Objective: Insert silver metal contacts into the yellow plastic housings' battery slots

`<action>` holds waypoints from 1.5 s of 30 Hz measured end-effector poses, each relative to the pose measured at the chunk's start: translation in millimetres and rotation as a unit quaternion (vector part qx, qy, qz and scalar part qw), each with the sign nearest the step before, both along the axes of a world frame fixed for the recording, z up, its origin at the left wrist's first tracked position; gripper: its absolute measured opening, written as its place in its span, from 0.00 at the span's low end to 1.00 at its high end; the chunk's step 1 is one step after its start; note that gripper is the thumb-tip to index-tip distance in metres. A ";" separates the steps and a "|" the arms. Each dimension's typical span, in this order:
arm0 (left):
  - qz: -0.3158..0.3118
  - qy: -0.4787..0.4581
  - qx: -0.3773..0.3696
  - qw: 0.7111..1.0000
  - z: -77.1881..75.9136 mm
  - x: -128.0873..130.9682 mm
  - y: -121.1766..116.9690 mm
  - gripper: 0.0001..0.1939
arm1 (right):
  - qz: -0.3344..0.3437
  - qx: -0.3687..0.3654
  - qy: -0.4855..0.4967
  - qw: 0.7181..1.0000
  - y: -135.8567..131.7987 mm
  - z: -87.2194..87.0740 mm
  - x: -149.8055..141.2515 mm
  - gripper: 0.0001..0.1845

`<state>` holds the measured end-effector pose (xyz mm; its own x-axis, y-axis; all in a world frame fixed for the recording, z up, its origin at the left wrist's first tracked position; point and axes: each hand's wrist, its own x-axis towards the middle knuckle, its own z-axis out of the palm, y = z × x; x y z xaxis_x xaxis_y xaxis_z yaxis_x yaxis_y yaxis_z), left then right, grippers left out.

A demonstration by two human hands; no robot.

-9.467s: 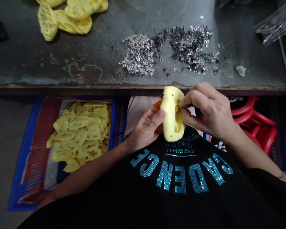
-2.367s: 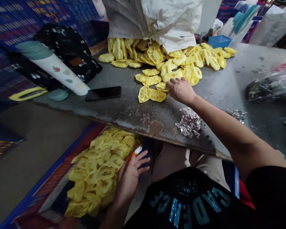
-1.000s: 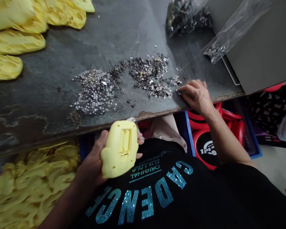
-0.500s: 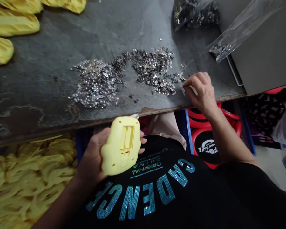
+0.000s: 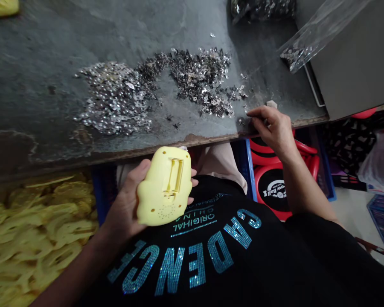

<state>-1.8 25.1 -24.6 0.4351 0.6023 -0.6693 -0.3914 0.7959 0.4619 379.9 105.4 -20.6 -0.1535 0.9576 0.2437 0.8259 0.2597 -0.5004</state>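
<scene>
My left hand (image 5: pixel 123 209) grips a pale yellow moulded plastic casing (image 5: pixel 164 186) below the table's front edge, with its rectangular slot and small speaker holes facing up. My right hand (image 5: pixel 272 128) rests on the grey bench top (image 5: pixel 35 64) near the front edge, its fingers curled beside the scattered silvery metal pieces (image 5: pixel 198 76). Anything small between those fingertips is hidden. A larger heap of the same pieces (image 5: pixel 115 98) lies further left. A pale chip (image 5: pixel 271 103) sits just beyond my right hand.
A clear plastic bag (image 5: pixel 320 34) lies at the far right of the rusty-patched bench, beside a grey panel (image 5: pixel 348 55). Below the edge, a heap of yellow plastic parts (image 5: pixel 41 234) sits at the left, and red-and-black round objects (image 5: pixel 273 189) stand at the right.
The view has tilted, moving the bench contents up in the frame. My right hand has shifted toward the bench edge, uncovering the pale chip. My left hand still holds the casing.
</scene>
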 end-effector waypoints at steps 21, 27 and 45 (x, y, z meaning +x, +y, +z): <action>0.008 -0.047 -0.050 0.998 23.5 32.4 0.6 0.38 | 0.297 0.058 0.167 0.938 -24.6 35.1 -97.3 0.05; 0.006 -0.073 -0.063 0.995 25.1 27.4 -5.2 0.37 | 0.325 0.043 0.073 0.942 -20.5 39.3 -105.4 0.05; 0.038 -0.091 -0.044 0.994 23.7 33.7 -8.0 0.31 | 0.335 0.171 -0.038 0.926 -40.5 45.1 -111.7 0.12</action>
<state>31.8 17.1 -0.9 0.5098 0.5807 -0.6347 -0.5229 0.7950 0.3075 268.2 64.9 24.4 -0.7143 0.5100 0.4793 0.4509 0.8591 -0.2422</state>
